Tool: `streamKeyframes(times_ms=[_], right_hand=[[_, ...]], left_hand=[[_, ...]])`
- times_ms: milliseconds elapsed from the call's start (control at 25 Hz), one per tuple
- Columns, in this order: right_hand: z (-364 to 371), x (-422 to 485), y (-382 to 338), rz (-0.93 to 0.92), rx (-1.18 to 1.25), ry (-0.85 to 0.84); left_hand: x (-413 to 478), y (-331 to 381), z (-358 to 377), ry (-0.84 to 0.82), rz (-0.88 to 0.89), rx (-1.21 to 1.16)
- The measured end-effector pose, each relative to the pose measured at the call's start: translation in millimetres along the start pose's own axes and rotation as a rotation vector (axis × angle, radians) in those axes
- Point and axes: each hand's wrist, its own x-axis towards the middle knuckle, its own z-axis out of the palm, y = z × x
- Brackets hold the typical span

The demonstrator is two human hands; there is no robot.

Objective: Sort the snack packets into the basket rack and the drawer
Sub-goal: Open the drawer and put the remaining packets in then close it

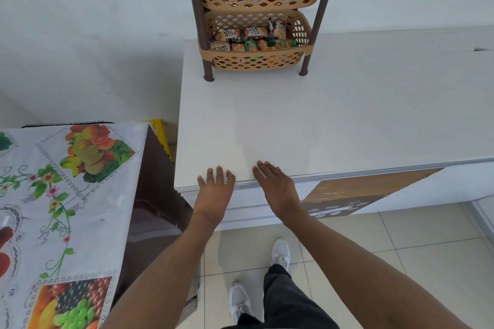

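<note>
White counter (320, 115): upright basket rack (258, 16), packets crosswise.

White letters reading roughly "METAL" stand on the brown panel (344, 201) under the worktop (320, 120). Print on the snack packets (252, 39) in the basket rack (258, 8) is too small to read.

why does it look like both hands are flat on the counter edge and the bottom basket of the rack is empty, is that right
Not quite. In the head view the lower basket holds snack packets, so it is not empty. The rest stands: the left hand and right hand lie flat and open on the front edge of the white counter.
</note>
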Motion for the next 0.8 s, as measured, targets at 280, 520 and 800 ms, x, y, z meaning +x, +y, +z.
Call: streamKeyframes(times_ms=[280,520,800], right_hand=[[-2.7,10.4,1.4,0.009,-0.025,-0.197],[-3.1,14.8,-7.2,0.026,-0.029,-0.273],[-17.1,12.2,-10.3,0.058,0.015,-0.185]], left_hand=[[4.7,-1.6,-8.3,0.035,-0.003,-0.041],[3.6,-2.8,-11.8,0.013,-0.014,-0.065],[-2.0,-0.2,-10.1,0.210,-0.046,-0.192]])
